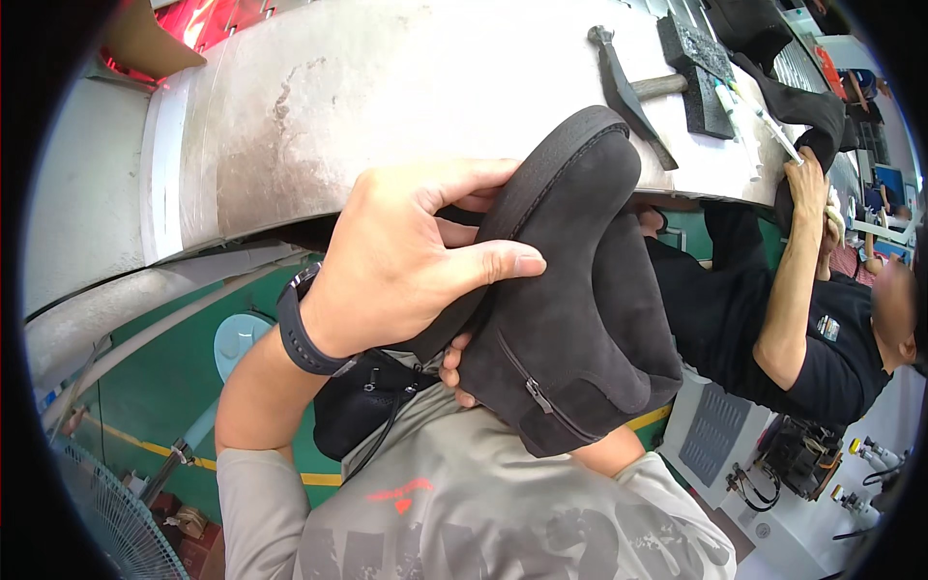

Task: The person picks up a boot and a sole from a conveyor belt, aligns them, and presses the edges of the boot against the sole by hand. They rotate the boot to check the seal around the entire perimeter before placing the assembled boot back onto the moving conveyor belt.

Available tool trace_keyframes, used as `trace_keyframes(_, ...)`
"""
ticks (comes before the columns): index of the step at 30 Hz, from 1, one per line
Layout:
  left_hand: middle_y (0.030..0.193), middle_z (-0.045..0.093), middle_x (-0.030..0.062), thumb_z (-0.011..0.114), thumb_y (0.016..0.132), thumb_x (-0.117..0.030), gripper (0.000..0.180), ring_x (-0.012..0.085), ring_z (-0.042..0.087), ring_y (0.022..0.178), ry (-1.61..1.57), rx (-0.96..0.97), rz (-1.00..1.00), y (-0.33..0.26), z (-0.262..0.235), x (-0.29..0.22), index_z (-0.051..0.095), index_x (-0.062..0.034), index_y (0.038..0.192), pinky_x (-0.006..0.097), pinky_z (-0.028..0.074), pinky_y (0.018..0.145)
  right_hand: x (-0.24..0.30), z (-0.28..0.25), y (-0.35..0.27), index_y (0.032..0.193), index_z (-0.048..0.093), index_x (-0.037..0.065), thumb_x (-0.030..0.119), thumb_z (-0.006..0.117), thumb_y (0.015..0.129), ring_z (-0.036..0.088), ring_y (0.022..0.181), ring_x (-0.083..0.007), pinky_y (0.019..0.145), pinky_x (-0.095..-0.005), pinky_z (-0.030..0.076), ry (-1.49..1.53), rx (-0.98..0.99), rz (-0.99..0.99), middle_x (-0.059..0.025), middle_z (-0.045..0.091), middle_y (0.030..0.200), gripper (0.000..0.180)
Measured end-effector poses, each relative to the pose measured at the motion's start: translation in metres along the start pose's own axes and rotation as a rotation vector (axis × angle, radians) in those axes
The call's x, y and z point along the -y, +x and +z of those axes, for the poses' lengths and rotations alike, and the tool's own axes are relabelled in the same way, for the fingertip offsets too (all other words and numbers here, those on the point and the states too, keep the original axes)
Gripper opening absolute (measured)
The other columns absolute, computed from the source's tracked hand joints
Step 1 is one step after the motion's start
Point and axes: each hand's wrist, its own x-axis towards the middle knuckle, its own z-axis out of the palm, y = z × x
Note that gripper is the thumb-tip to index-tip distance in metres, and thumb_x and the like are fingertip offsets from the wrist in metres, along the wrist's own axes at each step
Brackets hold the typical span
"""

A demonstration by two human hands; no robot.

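A black suede-look ankle boot (570, 275) is tilted in front of my chest, its thick dark sole toward the upper left and its side zipper low down. My left hand (396, 256) grips it near the front, thumb pressed on the upper and the fingers curled toward the sole. Behind the boot, only some fingertips of my right hand (454, 367) show, wrapped round the edge of the shaft; the rest is hidden. Another dark boot-like part (638, 300) lies against its right side, and I cannot tell whether it is a second boot.
The worn pale worktable (387, 97) carries a hammer (619, 92), black blocks (706, 101) and a white tube (739, 126). At right, a co-worker (783, 329) holds a thin white tool (773, 126) at another black boot (817, 116). A fan (106, 512) stands lower left.
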Motion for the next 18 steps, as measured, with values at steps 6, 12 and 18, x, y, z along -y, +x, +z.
trace_keyframes(6,0.120,0.075,0.0176,0.085,0.089,-0.002,0.057,0.0205,0.075,0.109,0.107,-0.046,0.102,-0.004,0.006,0.008,0.064,0.0081,0.141,0.033,0.067,0.092,-0.005,0.001,0.000,0.118,0.065,-0.006,0.043,0.051,0.111,0.071,0.087,-0.0343,0.068,-0.0404,0.058,-0.017,-0.048,-0.014,-0.0240,0.071,0.101,0.051)
trace_keyframes(12,0.117,0.075,0.0206,0.081,0.092,-0.005,0.057,0.0259,0.077,0.103,0.451,-0.060,0.222,-0.019,0.014,0.010,0.062,0.0055,0.145,0.036,0.065,0.089,0.020,0.023,0.001,0.116,0.066,-0.006,0.039,0.054,0.111,0.073,0.084,-0.0330,0.065,-0.0387,0.059,-0.172,-0.320,0.135,-0.0233,0.072,0.098,0.048)
trace_keyframes(18,0.130,0.071,0.0224,0.092,0.086,-0.029,0.092,0.0316,0.073,0.115,0.395,-0.050,0.268,-0.009,0.006,-0.010,0.047,0.0057,0.158,0.040,0.058,0.098,0.024,0.047,0.012,0.115,0.067,-0.007,0.036,0.058,0.110,0.074,0.081,-0.0316,0.063,-0.0369,0.060,-0.380,-0.654,0.099,-0.0226,0.072,0.094,0.044)
